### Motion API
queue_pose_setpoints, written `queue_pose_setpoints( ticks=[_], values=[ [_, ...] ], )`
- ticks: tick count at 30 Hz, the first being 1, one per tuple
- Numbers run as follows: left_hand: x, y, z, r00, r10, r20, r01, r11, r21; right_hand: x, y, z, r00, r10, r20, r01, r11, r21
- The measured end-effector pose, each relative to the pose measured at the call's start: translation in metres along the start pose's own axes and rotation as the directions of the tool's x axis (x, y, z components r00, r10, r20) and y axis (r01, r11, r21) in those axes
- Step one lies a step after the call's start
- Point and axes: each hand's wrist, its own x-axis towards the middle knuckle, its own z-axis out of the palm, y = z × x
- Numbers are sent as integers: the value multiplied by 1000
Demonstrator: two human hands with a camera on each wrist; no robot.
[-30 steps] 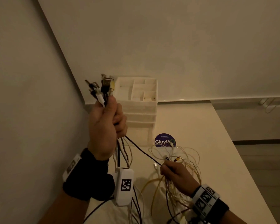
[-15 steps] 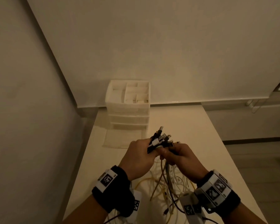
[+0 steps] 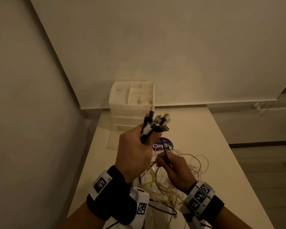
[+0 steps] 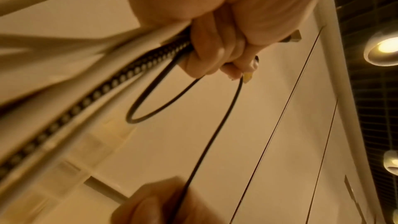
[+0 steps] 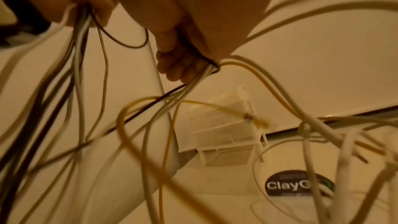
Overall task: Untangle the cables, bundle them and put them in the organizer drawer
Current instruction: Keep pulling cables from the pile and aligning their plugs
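Note:
My left hand [image 3: 135, 151] is raised over the table and grips a bunch of cable ends, their black and white plugs [image 3: 155, 124] fanning out above the fist. In the left wrist view its curled fingers [image 4: 215, 54] close round dark cables, one of them a black loop [image 4: 163, 98]. Lower and to the right, my right hand [image 3: 172, 167] grips several white, yellow and black strands [image 5: 193, 83] that run down into the loose tangle [image 3: 180, 176] on the table. The white organizer [image 3: 132, 103] with drawers stands at the table's far left, its top compartments open.
A round dark sticker [image 3: 163, 144] marked ClayGo lies on the table behind my hands. Walls close in on the left and the back. The table's right edge [image 3: 234, 156] drops to the floor.
Both hands met at the plug ends half a second ago. Since then my left hand has risen with the plugs and my right hand has slid down the strands.

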Motion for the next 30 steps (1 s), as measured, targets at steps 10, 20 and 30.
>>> queue_pose_setpoints(
  ticks=[10, 20, 30],
  values=[
    [33, -17, -48, 970, -135, -201, 174, 966, 191, -10, 32, 4, 963, 256, -84, -250, 965, 74],
    [2, -10, -13, 971, -81, 226, 62, 994, 93, 8, -26, -32, 955, 185, 230, -194, 981, 17],
    [4, -28, 15, 901, -176, 397, 66, 959, 275, 9, -62, -43, 952, 32, 303, -61, 994, 86]
  ],
)
